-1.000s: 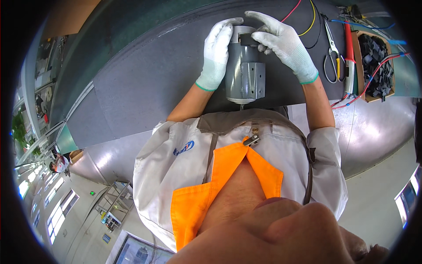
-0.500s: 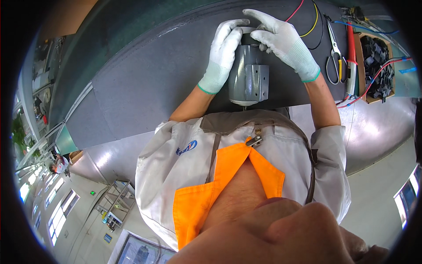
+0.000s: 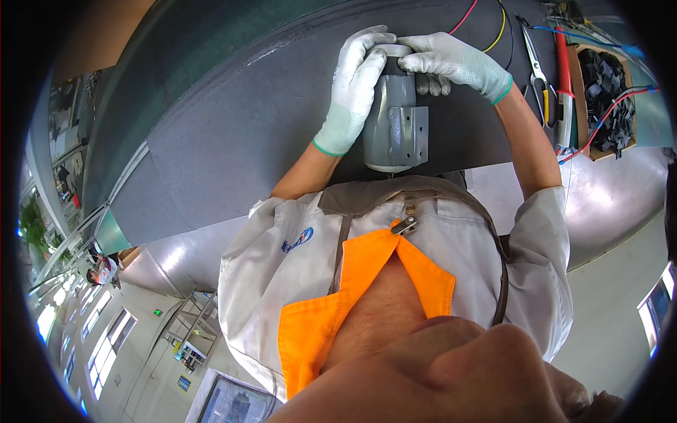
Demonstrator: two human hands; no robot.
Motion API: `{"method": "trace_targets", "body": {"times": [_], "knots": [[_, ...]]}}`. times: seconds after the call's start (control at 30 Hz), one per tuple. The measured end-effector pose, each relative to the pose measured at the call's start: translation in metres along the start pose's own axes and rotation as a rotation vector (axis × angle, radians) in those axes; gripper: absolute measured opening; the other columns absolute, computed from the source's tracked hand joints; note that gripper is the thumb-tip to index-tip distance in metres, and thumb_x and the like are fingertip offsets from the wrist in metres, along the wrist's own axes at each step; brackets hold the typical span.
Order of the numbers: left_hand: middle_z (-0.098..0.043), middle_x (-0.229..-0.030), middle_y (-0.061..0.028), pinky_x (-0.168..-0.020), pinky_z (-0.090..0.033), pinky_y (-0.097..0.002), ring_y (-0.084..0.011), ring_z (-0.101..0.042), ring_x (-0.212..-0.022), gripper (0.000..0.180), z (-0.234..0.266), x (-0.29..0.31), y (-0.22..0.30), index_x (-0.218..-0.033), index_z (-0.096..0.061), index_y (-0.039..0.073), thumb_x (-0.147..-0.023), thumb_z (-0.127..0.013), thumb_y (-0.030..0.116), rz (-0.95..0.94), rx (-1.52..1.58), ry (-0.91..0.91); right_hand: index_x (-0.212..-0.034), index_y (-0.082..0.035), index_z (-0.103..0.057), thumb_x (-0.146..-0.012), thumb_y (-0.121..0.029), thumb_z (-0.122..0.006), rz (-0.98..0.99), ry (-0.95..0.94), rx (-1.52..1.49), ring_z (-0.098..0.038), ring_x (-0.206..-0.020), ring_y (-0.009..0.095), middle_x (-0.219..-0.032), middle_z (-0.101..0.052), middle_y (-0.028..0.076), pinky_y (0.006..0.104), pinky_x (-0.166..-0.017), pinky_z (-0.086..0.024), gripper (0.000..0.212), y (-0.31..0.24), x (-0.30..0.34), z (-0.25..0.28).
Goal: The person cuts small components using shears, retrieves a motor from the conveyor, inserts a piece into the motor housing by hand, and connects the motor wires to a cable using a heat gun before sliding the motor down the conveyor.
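Between our gloved hands stands the grey motor housing [image 3: 395, 127], long axis running from us outward. Our left hand [image 3: 352, 88] wraps its flank, fingers closed; our right hand [image 3: 451, 63] clasps the far cap, equally near. Pliers [image 3: 539, 77] lie right.

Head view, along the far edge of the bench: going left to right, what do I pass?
Left hand → grey motor housing → right hand → pliers → red-handled tool → cardboard box of black parts.
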State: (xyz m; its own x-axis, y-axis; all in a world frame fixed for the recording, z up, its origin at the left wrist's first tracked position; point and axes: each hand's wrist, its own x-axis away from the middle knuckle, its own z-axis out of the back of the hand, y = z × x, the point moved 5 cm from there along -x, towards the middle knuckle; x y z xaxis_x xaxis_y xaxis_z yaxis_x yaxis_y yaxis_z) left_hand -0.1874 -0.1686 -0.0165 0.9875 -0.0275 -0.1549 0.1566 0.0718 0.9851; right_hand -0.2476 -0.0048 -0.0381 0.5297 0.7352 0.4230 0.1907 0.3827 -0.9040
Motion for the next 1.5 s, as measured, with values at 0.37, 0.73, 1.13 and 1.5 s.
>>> {"method": "trace_targets", "body": {"times": [0.37,0.73,1.13,1.5], "knots": [[-0.060,-0.127,-0.0186,-0.107,-0.042,-0.0422,-0.0341,-0.054,-0.125,0.024,-0.002,-0.001,-0.002,-0.119,-0.064,0.001,-0.100,-0.051,0.010,-0.164,-0.318,0.010,-0.141,-0.012,-0.060,-0.102,-0.041,-0.060,0.407,0.646,0.376,-0.066,-0.099,0.022,-0.106,-0.069,0.010,0.0333,-0.091,-0.052,0.049,0.005,0.035,-0.009],[-0.058,-0.137,-0.0145,-0.113,-0.039,-0.0361,-0.0249,-0.053,-0.131,0.029,0.003,0.001,-0.008,-0.128,-0.061,0.000,-0.105,-0.049,0.013,-0.085,-0.287,-0.007,-0.141,-0.008,-0.057,-0.098,-0.042,-0.065,0.257,0.598,0.180,-0.060,-0.123,0.035,-0.131,-0.062,0.021,0.0405,-0.106,-0.047,0.055,0.004,0.027,-0.025],[-0.056,-0.137,-0.0181,-0.113,-0.038,-0.0389,-0.0299,-0.051,-0.133,0.034,0.000,0.001,-0.005,-0.130,-0.059,-0.001,-0.103,-0.051,0.019,-0.032,-0.289,-0.012,-0.138,-0.001,-0.057,-0.097,-0.036,-0.066,0.235,0.394,0.103,-0.060,-0.124,0.032,-0.129,-0.062,0.021,0.0378,-0.104,-0.047,0.054,0.004,0.017,-0.017],[-0.041,-0.150,-0.0210,-0.117,-0.035,-0.0424,-0.0344,-0.040,-0.141,0.067,0.004,0.011,-0.016,-0.151,-0.040,0.000,-0.092,-0.067,0.020,0.043,-0.331,-0.097,-0.134,-0.001,-0.055,-0.100,-0.022,-0.058,0.410,0.837,0.507,-0.058,-0.115,0.042,-0.122,-0.060,0.023,0.0444,-0.101,-0.046,0.041,-0.011,0.014,-0.052]]}}
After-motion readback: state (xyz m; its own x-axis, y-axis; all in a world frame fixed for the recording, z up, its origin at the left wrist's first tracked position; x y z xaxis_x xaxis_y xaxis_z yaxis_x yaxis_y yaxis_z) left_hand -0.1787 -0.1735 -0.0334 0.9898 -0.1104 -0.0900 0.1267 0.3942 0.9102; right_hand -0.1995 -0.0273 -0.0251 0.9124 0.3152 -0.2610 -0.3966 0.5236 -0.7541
